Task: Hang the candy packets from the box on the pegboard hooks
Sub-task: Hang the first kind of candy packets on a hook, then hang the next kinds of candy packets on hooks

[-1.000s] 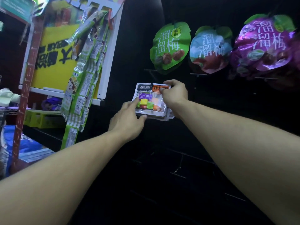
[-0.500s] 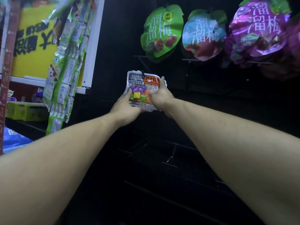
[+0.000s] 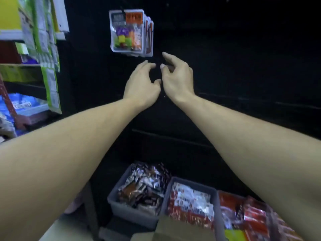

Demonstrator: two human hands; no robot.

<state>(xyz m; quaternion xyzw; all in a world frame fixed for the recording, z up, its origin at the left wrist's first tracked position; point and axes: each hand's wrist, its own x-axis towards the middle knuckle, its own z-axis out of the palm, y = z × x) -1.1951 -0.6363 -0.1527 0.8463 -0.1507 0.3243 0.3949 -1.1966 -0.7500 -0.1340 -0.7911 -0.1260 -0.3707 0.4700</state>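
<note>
Several clear candy packets (image 3: 127,31) with coloured cubes and an orange label hang stacked on a hook of the black pegboard (image 3: 225,49), at the upper middle. Both my hands hover just below them, empty. My left hand (image 3: 141,82) has loosely curled fingers and sits below and slightly right of the packets. My right hand (image 3: 176,76) is beside it, fingers relaxed and spread, thumb tip near the left fingertips. Neither hand touches the packets. A brown cardboard box (image 3: 175,230) shows its flap at the bottom edge.
Grey bins stand low down: one with dark foil packets (image 3: 144,185), one with red and white packets (image 3: 192,204), and one with red packets (image 3: 246,216). A strip of green sachets (image 3: 46,54) hangs at left beside shelves with blue bags (image 3: 22,103).
Both hands have let go of the candy packet, which now hangs on the hook, and dropped below it. The view has tilted down, bringing the bins into sight.
</note>
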